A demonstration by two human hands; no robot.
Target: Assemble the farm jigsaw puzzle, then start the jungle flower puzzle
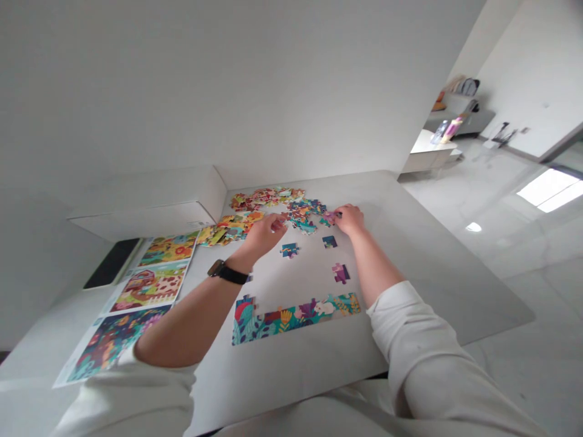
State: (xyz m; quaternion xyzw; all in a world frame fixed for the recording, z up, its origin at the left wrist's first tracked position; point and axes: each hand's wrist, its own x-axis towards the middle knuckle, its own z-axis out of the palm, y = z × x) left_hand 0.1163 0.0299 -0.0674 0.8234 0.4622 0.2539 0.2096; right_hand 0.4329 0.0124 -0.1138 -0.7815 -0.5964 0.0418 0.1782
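Note:
My left hand (266, 233), a dark watch (228, 272) on its wrist, reaches over the white table (423, 255) and pinches a puzzle piece (277, 224) at the edge of the loose pile (273, 209). Fingers of my right hand (350, 218) close on a purple piece (328, 216) at the pile's right end. Nearer me lies a joined strip of puzzle edge (296, 317), teal and flowered. Three single pieces lie between the strip and the pile: a blue one (289, 249), a dark blue one (330, 241) and a purple one (341, 273).
A sheet of colourful reference pictures (136, 297) lies at the left. Behind it stands a white box (150, 203), with a black flat object (112, 262) beside it. A wall backs the table. At the right, glossy floor and distant furniture (432, 152).

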